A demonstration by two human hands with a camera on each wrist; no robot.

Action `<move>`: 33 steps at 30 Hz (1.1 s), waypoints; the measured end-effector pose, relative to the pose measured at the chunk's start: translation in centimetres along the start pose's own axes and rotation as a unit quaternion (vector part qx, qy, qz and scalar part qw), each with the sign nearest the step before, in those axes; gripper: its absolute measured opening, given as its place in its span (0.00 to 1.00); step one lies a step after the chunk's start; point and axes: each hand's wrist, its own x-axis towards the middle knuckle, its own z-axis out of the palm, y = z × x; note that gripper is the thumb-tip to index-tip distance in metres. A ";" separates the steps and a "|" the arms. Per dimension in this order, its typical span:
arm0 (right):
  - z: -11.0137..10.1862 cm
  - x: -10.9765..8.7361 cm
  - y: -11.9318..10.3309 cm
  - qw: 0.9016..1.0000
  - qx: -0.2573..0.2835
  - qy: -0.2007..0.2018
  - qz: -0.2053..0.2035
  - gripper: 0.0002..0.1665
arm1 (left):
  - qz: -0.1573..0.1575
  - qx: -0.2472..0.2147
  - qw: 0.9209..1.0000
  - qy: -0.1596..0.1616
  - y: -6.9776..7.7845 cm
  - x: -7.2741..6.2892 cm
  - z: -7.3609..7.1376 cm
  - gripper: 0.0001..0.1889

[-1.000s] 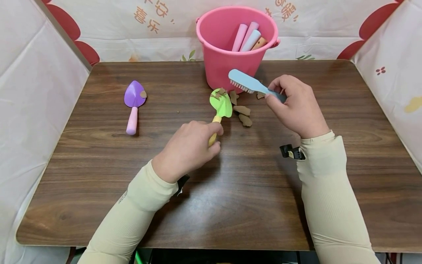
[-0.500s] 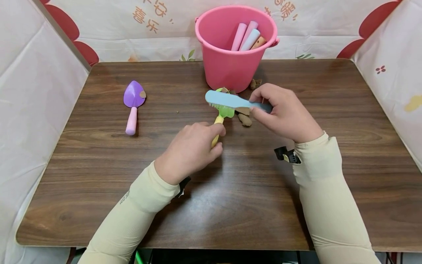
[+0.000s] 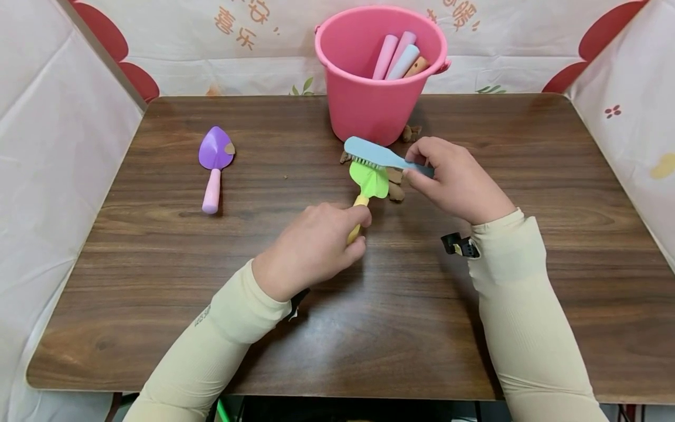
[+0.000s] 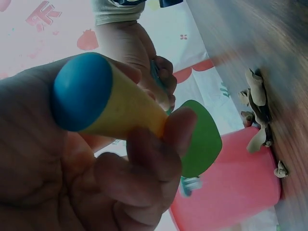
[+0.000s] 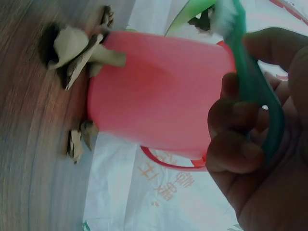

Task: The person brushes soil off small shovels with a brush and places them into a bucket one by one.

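My left hand (image 3: 313,249) grips the yellow handle of a toy shovel with a green blade (image 3: 371,181); the handle's blue end fills part of the left wrist view. With thumb and fingers my right hand (image 3: 453,181) holds a light blue brush (image 3: 377,153), bristles down, over the far edge of the green blade. In the right wrist view a brown scrap (image 5: 202,21) shows between blade and bristles. Brown scraps, like dry leaves or bark (image 3: 395,192), lie on the table beside the shovel and by the bucket (image 3: 369,111).
The pink bucket stands at the back of the wooden table (image 3: 158,281), with pink, blue and brown handles (image 3: 403,61) sticking up inside. At the left lies a purple shovel (image 3: 213,149) with a pink handle and a brown scrap on its blade. White printed cloth hangs behind.
The brush has moved left and down onto the green shovel's blade. The left hand has shifted the shovel slightly right and nearer; scraps seen on the blade earlier no longer show there from above.
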 end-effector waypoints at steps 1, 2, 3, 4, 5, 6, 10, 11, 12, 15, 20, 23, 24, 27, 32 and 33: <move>0.0 0.0 0.1 1.000 -0.003 0.001 0.001 0.06 | 0.001 0.000 1.000 0.000 0.0 0.0 0.0 0.09; 0.0 0.0 0.2 1.000 -0.008 0.005 0.002 0.06 | 0.002 0.000 1.000 -0.001 0.1 0.0 0.0 0.09; 0.0 0.0 0.3 1.000 -0.015 0.008 0.003 0.06 | 0.002 0.001 1.000 -0.001 0.1 0.0 0.0 0.09; 0.0 0.0 0.3 1.000 -0.021 0.012 0.005 0.06 | 0.002 0.001 1.000 -0.001 0.1 -0.1 0.0 0.10; 0.0 0.0 0.4 0.999 -0.027 0.015 0.008 0.06 | 0.002 0.001 1.000 -0.002 0.1 -0.1 0.0 0.10; 0.0 0.0 0.5 0.999 -0.031 0.019 0.012 0.06 | 0.003 0.001 1.000 -0.001 0.1 -0.1 0.0 0.10; 0.0 0.0 0.7 0.998 -0.037 0.035 0.028 0.07 | 0.001 0.003 1.000 -0.003 0.1 -0.2 -0.1 0.10; 0.0 0.0 0.7 0.998 -0.034 0.037 0.032 0.07 | 0.001 0.002 1.000 -0.004 0.1 -0.2 -0.1 0.10; 0.0 0.0 0.7 0.998 -0.032 0.040 0.036 0.08 | -0.001 0.001 1.000 -0.006 0.0 -0.2 -0.1 0.10; -0.2 -0.1 0.5 0.998 -0.020 0.050 0.035 0.08 | -0.003 0.001 1.000 -0.010 0.0 -0.2 -0.2 0.10; -0.4 -0.3 0.0 0.998 0.012 0.062 -0.017 0.05 | 0.002 0.001 1.000 -0.011 -0.3 0.0 -0.1 0.09; -0.5 -0.4 -0.2 0.997 0.035 0.050 -0.047 0.03 | 0.001 0.002 1.000 -0.007 -0.5 0.1 -0.1 0.09; -0.5 -0.4 -0.3 0.997 0.040 0.043 -0.050 0.03 | 0.001 0.003 1.000 -0.006 -0.5 0.2 -0.1 0.08; -0.4 -0.2 -0.2 0.998 0.042 0.015 -0.036 0.04 | -0.005 0.000 1.000 -0.004 -0.5 0.1 -0.2 0.08; -0.2 0.0 0.5 1.000 0.003 0.009 0.008 0.06 | -0.003 -0.008 1.000 0.001 -0.2 0.1 -0.4 0.09; -0.2 0.0 0.7 1.000 -0.005 0.015 0.016 0.06 | -0.001 -0.010 1.000 0.003 -0.1 0.1 -0.4 0.09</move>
